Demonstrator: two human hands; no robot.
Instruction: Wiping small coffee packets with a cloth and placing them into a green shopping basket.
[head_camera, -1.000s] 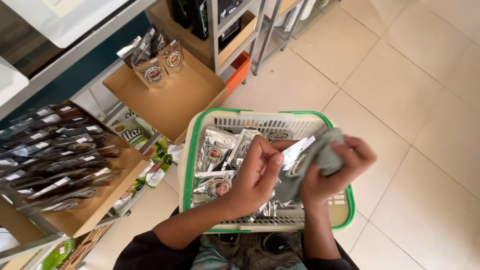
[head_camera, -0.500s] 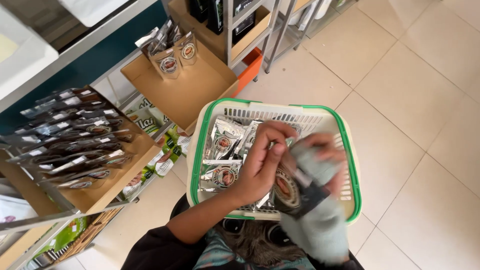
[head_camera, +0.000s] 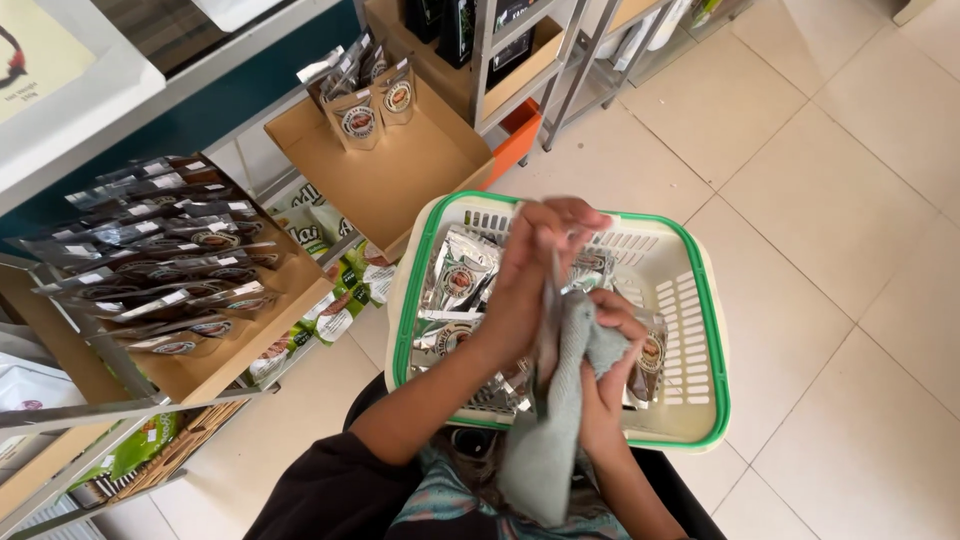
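A cream plastic basket with a green rim (head_camera: 700, 300) rests on my lap, holding several silver foil pouches (head_camera: 458, 275). My left hand (head_camera: 535, 270) grips one silver pouch (head_camera: 548, 330) upright over the basket. My right hand (head_camera: 610, 375) presses a grey-green cloth (head_camera: 550, 440) against that pouch; the cloth hangs down toward my lap. Both hands are blurred by motion.
To my left stands a cardboard shelf tray (head_camera: 250, 340) filled with dark pouches. A second cardboard tray (head_camera: 400, 170) behind the basket holds a few silver pouches (head_camera: 360, 120). Green-and-white packets (head_camera: 335, 310) lie on the lower shelf. Metal racks (head_camera: 580, 60) and beige floor tiles (head_camera: 830, 180) lie beyond.
The pouch has come up from inside the basket and now stands upright in my left hand. The cloth in my right hand has dropped lower and slides along the pouch.
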